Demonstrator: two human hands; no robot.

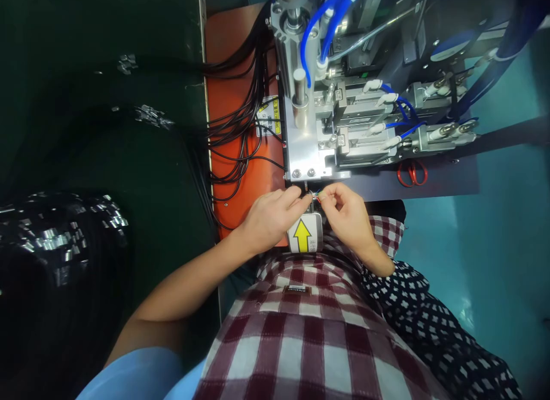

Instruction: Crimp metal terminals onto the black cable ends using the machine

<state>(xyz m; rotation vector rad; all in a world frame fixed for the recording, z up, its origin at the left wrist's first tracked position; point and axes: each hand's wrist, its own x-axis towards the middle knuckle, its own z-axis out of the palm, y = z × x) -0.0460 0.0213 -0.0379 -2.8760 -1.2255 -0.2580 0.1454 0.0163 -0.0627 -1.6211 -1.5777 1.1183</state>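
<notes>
My left hand (274,215) is closed, thumb and forefinger pinching at the end of a thin cable whose body is mostly hidden by the fingers. Fine coloured wires (317,195) show in the narrow gap between both hands. On the other side, my right hand (349,218) pinches these wires between thumb and fingertips. Both hands are just in front of the metal press head (304,153) of a machine. Below the fingertips is a guide plate (303,234) with a yellow arrow.
Black cables (247,116) lie across the orange machine bed (234,39) to the left. Bundles with shiny ends (152,117) rest on the dark green surface, near a large black coil (64,239). Red-handled scissors (412,174) lie at right, below air cylinders (365,125) with blue hoses.
</notes>
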